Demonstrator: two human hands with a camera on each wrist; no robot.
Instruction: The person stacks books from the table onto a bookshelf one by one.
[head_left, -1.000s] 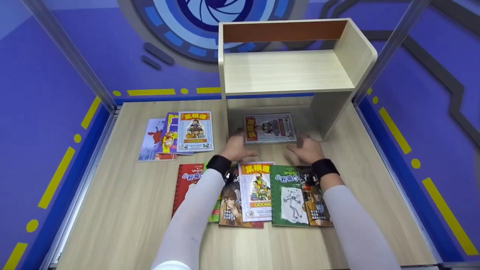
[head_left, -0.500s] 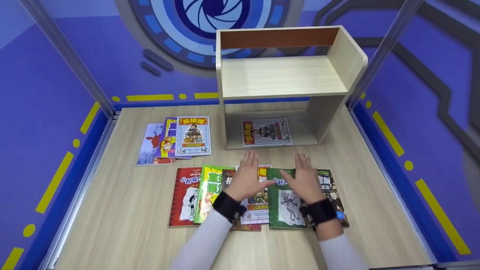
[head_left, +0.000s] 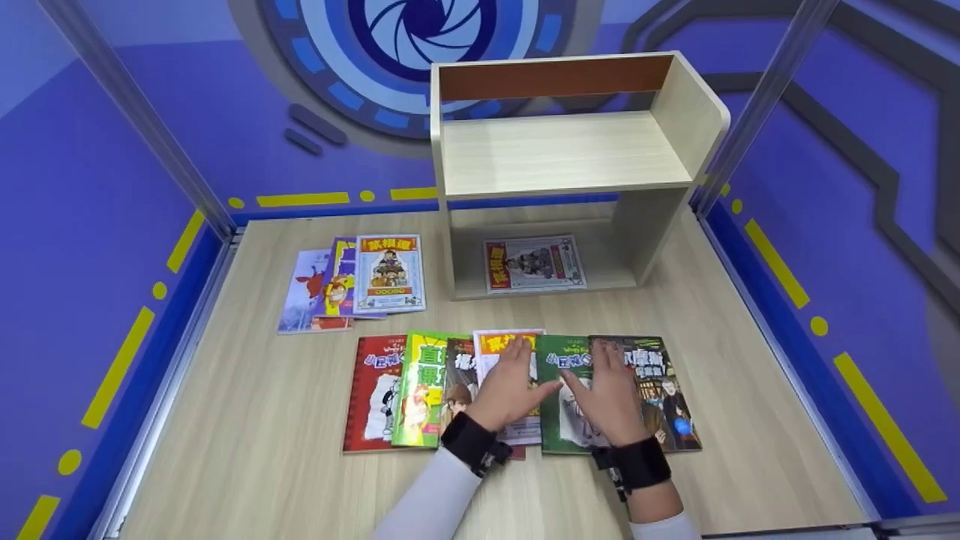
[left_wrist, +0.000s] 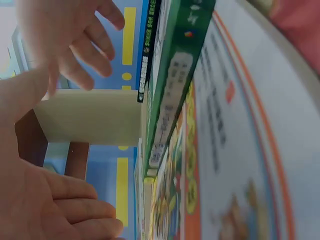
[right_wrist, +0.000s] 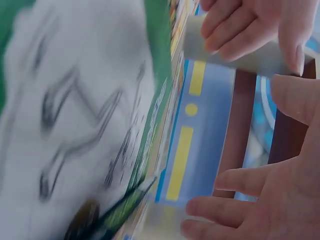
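A row of several overlapping comic books lies along the front of the table. From the left come a red book, a yellow-green one, a brown detective one, a white one with a yellow title, a green one and a dark one. Above the white book is my left hand, fingers straight and thumb spread inward. My right hand hovers over the green and dark books, palm facing the other hand. Both wrist views show a gap between the fingers and the covers; neither hand holds anything.
A two-tier wooden shelf stands at the back right. Flat on its lower level lies a white book. To its left, a white book overlaps a purple one and a lilac one. Blue-purple walls enclose the table.
Both hands have left the book on the shelf's lower level and drawn back toward the front, over the row of books. That book now lies slightly farther inside the shelf.
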